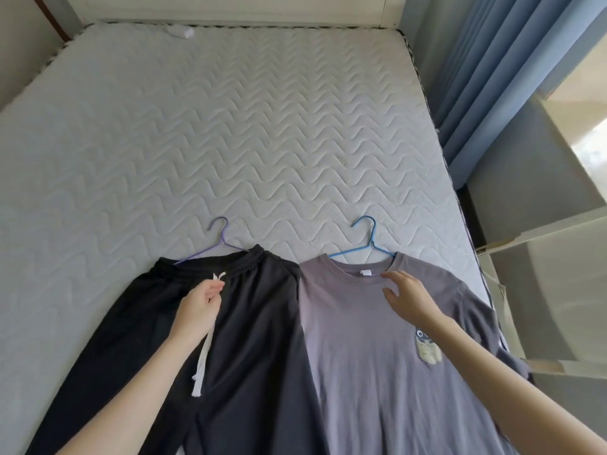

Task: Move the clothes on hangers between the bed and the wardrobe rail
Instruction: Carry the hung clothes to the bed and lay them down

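Black drawstring trousers (pixel 249 349) lie flat on the near part of the bed (pixel 230 133), hung on a purple hanger (pixel 220 239) whose hook points away from me. Beside them on the right lies a grey-purple T-shirt (pixel 371 356) on a blue hanger (pixel 366 239). My left hand (pixel 200 305) hovers over the trousers' waistband, its fingers curled next to the white drawstring (pixel 202 359); whether it pinches the cord I cannot tell. My right hand (pixel 407 295) is open, fingers spread, resting on or just above the shirt below the collar.
The white quilted mattress stretches far ahead of the clothes. A small white object (pixel 180 31) lies at its far edge. Blue curtains (pixel 492 77) hang at the right. A pale wardrobe door or panel (pixel 558 284) stands close to the bed's right side.
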